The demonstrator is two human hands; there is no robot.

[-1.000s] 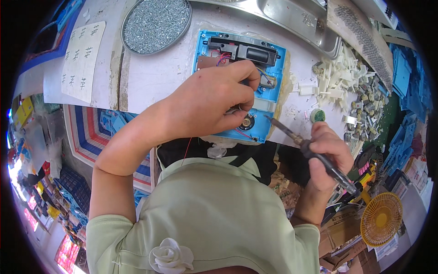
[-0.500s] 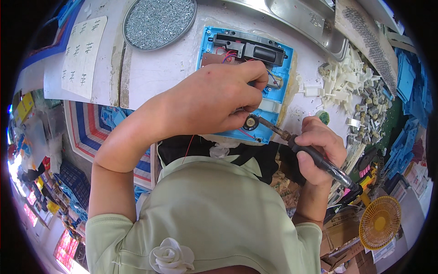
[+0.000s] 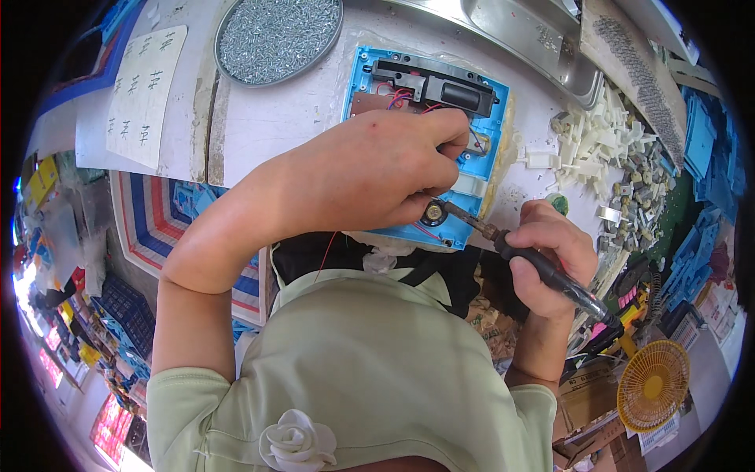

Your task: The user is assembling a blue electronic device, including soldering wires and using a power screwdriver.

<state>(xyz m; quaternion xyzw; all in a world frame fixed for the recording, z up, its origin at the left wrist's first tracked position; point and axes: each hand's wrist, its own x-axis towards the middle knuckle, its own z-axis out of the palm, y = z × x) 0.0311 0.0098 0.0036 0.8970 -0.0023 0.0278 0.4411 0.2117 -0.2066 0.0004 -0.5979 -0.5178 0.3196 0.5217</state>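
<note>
The blue casing lies at upper centre, mostly under the left hand, whose fingers press down on it. The right hand, lower right, is clamped on a soldering iron — its tip meets a round part at the casing's lower edge. A round tray, upper left, holds screws.

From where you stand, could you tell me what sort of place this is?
Probably a small electronics assembly bench: the right hand holds a soldering iron to a blue casing, beside a round tray of screws and a pile of white plastic parts.
</note>
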